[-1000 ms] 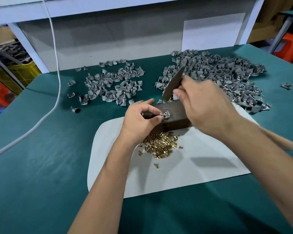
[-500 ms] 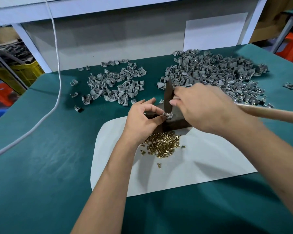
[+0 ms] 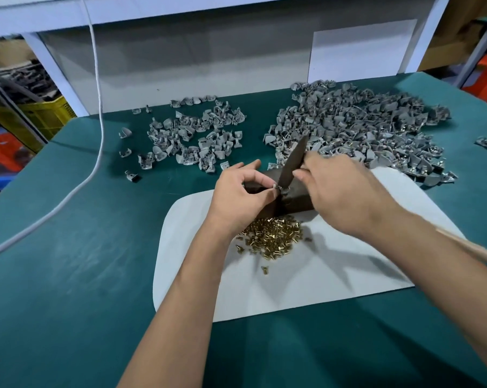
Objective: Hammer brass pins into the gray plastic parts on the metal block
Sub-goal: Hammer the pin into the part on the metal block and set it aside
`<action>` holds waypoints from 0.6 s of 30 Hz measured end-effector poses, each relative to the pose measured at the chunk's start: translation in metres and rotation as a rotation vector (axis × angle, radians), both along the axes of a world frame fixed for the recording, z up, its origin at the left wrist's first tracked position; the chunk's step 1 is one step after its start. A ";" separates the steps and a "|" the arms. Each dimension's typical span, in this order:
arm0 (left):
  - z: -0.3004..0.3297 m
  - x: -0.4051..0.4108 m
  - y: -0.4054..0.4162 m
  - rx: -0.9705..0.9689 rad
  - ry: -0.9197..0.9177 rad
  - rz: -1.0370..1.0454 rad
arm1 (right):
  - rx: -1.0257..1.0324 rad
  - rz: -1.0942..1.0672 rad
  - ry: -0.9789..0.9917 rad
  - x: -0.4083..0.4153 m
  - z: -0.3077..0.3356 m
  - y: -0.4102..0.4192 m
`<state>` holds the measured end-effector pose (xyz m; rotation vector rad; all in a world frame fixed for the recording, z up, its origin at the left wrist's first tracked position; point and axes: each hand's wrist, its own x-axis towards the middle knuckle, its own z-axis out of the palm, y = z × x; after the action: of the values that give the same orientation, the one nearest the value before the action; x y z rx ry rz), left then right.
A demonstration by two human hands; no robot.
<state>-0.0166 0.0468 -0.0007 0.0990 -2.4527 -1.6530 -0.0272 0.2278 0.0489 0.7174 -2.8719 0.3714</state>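
A dark metal block (image 3: 295,196) lies at the far edge of a white mat (image 3: 320,270). My left hand (image 3: 238,198) pinches a small gray plastic part (image 3: 277,188) on top of the block. My right hand (image 3: 340,196) grips a hammer close to its dark head (image 3: 292,163), which is tilted with its lower end on the part; the wooden handle (image 3: 486,253) trails out to the right, blurred. A heap of brass pins (image 3: 273,238) lies on the mat just in front of the block.
Two heaps of gray parts lie on the green table: a smaller one (image 3: 194,141) at the back left, a larger one (image 3: 362,130) at the back right. A white cable (image 3: 96,107) hangs across the left side. A stray part (image 3: 484,142) lies far right.
The hammer head came down onto the part half a second ago and is now tilted again with its top leaning right. My left hand kept pinching the part on the block.
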 end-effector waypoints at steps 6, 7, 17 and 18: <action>0.000 -0.001 -0.001 -0.004 0.009 0.001 | -0.170 0.011 0.229 -0.005 0.013 0.010; -0.001 -0.001 -0.001 -0.006 0.013 0.003 | -0.141 0.020 0.202 -0.003 0.009 0.005; -0.002 0.003 -0.001 -0.041 0.026 0.018 | -0.073 -0.038 0.100 -0.013 0.002 0.032; -0.002 0.003 -0.001 -0.027 0.025 0.024 | -0.116 -0.085 0.100 -0.015 -0.001 0.043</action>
<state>-0.0137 0.0456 -0.0024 0.1037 -2.4448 -1.6014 -0.0425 0.2706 0.0476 0.5749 -2.7501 0.4717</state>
